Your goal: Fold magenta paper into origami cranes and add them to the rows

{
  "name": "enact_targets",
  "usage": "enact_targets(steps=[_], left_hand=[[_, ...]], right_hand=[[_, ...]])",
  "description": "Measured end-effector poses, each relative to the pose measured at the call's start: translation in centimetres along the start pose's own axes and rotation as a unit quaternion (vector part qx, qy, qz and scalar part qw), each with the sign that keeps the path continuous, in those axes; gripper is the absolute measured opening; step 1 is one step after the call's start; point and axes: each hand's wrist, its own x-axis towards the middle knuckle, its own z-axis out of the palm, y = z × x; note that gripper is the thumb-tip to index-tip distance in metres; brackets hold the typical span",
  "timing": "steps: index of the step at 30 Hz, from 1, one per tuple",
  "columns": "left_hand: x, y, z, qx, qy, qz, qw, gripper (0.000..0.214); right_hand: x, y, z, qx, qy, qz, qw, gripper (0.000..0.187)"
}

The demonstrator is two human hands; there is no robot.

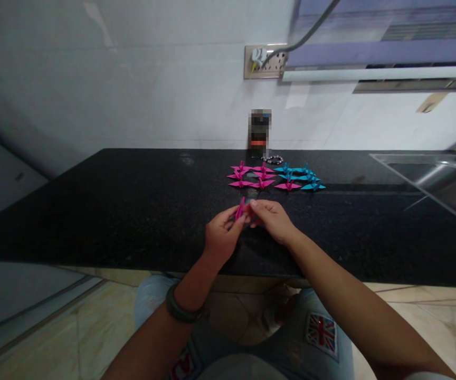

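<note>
A narrow piece of folded pink paper (239,209) stands pinched between the thumb and fingers of my left hand (223,235), above the front part of the dark counter. My right hand (272,217) is close against it on the right, thumb and fingers closed together; whether they grip part of the paper is hidden. Just beyond my hands, several pink paper cranes (262,183) lie in rows on the counter. Several blue paper cranes (312,187) lie to their right, wings spread.
Behind the cranes a beaded bracelet (273,160) lies near a dark, blurred upright object (259,132) against the wall. A metal sink (437,177) is set into the black counter (113,211) at the right. A cable runs from the wall socket (277,62).
</note>
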Motion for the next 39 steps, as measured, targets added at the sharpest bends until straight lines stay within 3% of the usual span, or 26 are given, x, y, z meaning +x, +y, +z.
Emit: enact_targets(steps=[5, 9, 18, 26, 32, 35, 39], left_hand=[[0.8, -0.4, -0.7, -0.197, 0.013, -0.130, 0.972, 0.031], [0.9, -0.3, -0.8, -0.237, 0.017, -0.166, 0.957, 0.029], [0.6, -0.4, -0.6, -0.211, -0.023, -0.155, 0.965, 0.025], [0.8, -0.3, -0.8, -0.250, -0.006, -0.160, 0.955, 0.022], [0.8, -0.2, -0.8, -0.230, -0.001, -0.166, 0.959, 0.027], [0.7, -0.4, -0.8, -0.222, -0.006, -0.162, 0.961, 0.028], [0.7, -0.5, -0.8, -0.229, -0.021, -0.161, 0.960, 0.028]], right_hand=[[0.3, 0.9, 0.4, -0.073, 0.081, -0.022, 0.994, 0.028], [0.3, 1.2, 0.6, -0.070, 0.049, -0.020, 0.996, 0.025], [-0.3, 0.3, 0.3, -0.108, -0.001, -0.064, 0.992, 0.016], [-0.4, 0.4, 0.8, -0.040, 0.047, -0.016, 0.998, 0.026], [-0.4, 1.0, 0.6, -0.068, 0.057, -0.008, 0.996, 0.021], [-0.5, 1.0, 0.6, -0.098, 0.067, -0.041, 0.992, 0.019], [-0.8, 0.6, 0.6, -0.203, 0.087, -0.172, 0.960, 0.020]])
